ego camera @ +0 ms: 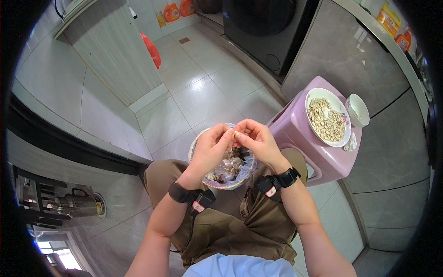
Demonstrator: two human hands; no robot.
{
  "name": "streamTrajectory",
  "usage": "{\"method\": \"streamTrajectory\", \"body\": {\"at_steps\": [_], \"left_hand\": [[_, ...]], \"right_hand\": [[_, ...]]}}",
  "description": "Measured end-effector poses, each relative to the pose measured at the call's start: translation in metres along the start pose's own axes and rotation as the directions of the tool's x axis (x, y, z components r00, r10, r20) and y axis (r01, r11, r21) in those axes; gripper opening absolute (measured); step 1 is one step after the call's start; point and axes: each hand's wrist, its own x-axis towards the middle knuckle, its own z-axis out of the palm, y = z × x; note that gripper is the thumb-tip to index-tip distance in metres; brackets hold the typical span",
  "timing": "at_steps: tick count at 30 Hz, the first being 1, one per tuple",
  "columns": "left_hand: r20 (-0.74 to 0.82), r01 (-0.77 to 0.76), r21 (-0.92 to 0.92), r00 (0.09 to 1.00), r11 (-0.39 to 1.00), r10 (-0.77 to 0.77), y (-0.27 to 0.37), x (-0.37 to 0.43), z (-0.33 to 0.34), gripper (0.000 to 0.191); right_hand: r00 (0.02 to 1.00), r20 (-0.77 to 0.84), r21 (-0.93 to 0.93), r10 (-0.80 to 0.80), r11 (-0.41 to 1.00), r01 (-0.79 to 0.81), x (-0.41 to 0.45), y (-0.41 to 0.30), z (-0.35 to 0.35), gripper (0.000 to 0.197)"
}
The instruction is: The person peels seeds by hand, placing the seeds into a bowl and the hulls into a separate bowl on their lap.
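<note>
Over a lined waste bin (253, 166), my left hand (211, 147) and my right hand (258, 140) meet at the fingertips. Both pinch a small pale pumpkin seed (235, 133), mostly hidden by the fingers. Inside the bin, husks and scraps (230, 164) lie in a clear plastic bag. To the right, a white plate (311, 95) holds many pumpkin seeds (325, 121) on a pink plastic stool (320, 155). Beside the plate stands a small white bowl (361, 110) with a little in its bottom. A crumpled white tissue (350, 142) lies by the plate's rim.
A dark washing machine (266, 41) stands ahead, with orange detergent bottles (172, 12) on a ledge at its left. Grey cabinets (380, 145) run along the right. At the left are a wood-grain panel (114, 52), a red bag (151, 50) and a metal kettle (78, 205).
</note>
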Motion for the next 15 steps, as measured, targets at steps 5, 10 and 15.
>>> {"method": "streamTrajectory", "body": {"at_steps": [5, 10, 15], "left_hand": [[0.014, 0.0, 0.003, 1.0, 1.0, 0.0, 0.0009, -0.0008, -0.0001, 0.017], [0.02, 0.031, -0.054, 0.999, 0.998, -0.03, 0.0004, -0.0018, 0.0018, 0.016], [0.004, 0.067, -0.146, 0.998, 0.987, -0.067, -0.0004, -0.0018, 0.0053, 0.015]], "right_hand": [[1.0, -0.01, 0.013, -0.005, 1.0, 0.005, 0.0006, 0.0031, -0.0002, 0.011], [0.999, -0.028, -0.018, -0.043, 0.999, 0.042, 0.0012, 0.0072, -0.0008, 0.009], [0.995, -0.059, -0.091, -0.081, 0.993, 0.076, 0.001, 0.0067, 0.0021, 0.007]]}}
